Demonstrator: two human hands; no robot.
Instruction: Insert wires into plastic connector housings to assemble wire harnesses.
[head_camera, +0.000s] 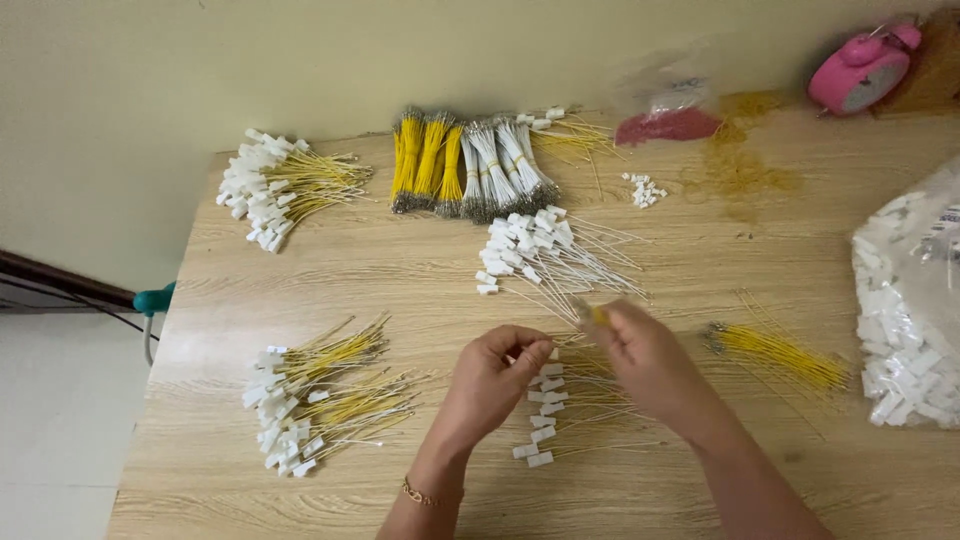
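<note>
My left hand (497, 375) is closed over a small white plastic connector near the middle of the wooden table (400, 290). My right hand (640, 350) pinches a thin yellow wire (598, 316) between thumb and finger, blurred by motion. Directly under both hands lies a row of white connectors with wires fitted (545, 415). A pile of white-wired connectors (540, 250) lies just beyond the hands.
Finished yellow-wired connectors lie in piles at front left (310, 395) and back left (280, 185). Bundles of yellow and white wires (470, 160) sit at the back. Loose yellow wires (775, 355) and a bag of white connectors (905, 310) are on the right. A pink alarm clock (862, 70) stands at back right.
</note>
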